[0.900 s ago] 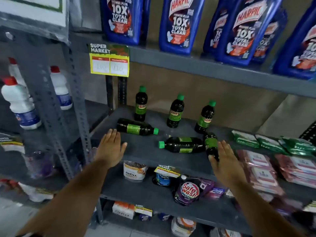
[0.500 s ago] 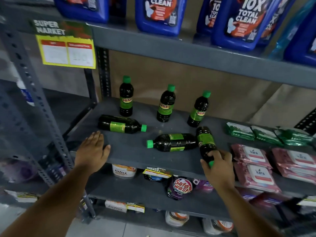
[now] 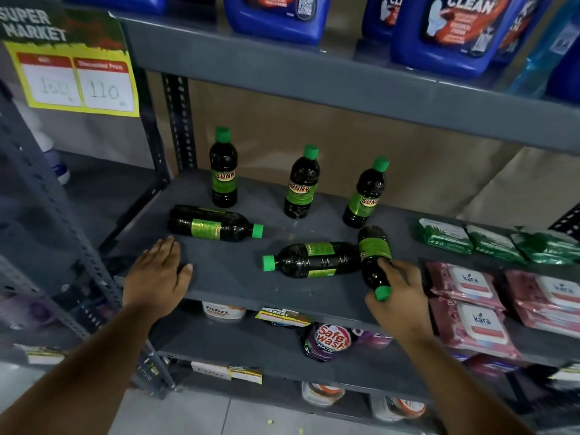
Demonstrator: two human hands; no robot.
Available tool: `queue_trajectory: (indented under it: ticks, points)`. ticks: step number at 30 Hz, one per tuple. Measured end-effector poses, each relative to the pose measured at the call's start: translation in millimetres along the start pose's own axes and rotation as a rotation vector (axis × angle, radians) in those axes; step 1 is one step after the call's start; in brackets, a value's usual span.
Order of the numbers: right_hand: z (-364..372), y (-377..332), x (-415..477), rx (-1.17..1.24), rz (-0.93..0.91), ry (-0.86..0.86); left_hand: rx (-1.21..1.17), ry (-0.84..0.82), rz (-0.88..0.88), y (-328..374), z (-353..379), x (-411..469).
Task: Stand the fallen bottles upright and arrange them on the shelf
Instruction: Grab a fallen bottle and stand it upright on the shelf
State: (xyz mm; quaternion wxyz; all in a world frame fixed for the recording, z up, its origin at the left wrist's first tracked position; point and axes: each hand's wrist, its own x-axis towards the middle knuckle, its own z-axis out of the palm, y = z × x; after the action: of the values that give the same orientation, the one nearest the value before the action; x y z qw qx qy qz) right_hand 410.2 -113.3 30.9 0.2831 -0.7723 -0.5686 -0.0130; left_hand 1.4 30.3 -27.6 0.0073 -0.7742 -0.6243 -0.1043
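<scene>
On the grey metal shelf [image 3: 238, 277] three dark bottles with green caps stand upright at the back: a left one [image 3: 223, 171], a middle one [image 3: 300, 186] and a right one [image 3: 365, 196]. Three more lie on their sides. The left fallen bottle [image 3: 213, 226] points its cap right. The middle fallen bottle [image 3: 314, 259] points its cap left. The right fallen bottle [image 3: 373, 255] points its cap toward me, and my right hand [image 3: 400, 296] is closed around its neck. My left hand [image 3: 157, 274] rests flat and open on the shelf's front left, just below the left fallen bottle.
Green packets [image 3: 445, 235] and pink wipe packs [image 3: 470, 287] fill the shelf's right side. Blue cleaner jugs [image 3: 276, 17] stand on the shelf above. A yellow price sign [image 3: 75, 80] hangs at upper left. Tubs and a pouch [image 3: 329, 340] sit on the shelf below.
My right hand moved onto the right fallen bottle and closed on its neck. The left hand stayed flat on the shelf. The camera has come closer.
</scene>
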Motion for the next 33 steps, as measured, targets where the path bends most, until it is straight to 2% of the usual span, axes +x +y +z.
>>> queue_trajectory:
  ticks: [3, 6, 10, 13, 21, 33]
  points:
    - [-30, -26, 34, -0.007, 0.044, 0.050, -0.008, 0.003, -0.004, 0, 0, 0]
    - [-60, -47, 74, -0.074, 0.126, 0.023, -0.026, 0.009, 0.003, 1, -1, -1]
    - [-76, -49, 121, -0.088, 0.171, 0.034, -0.033, -0.009, -0.008, 2, -2, -1]
    - [-76, -47, 139, -0.177, 0.159, -0.021, -0.013, -0.020, -0.006, 3, -3, -1]
    - [-60, -35, 128, -0.090, 0.082, 0.060, -0.031, -0.011, -0.016, 4, -4, -2]
    - [-35, -24, 102, 0.113, 0.232, 0.116, -0.026, -0.004, -0.019, 4, -6, -2]
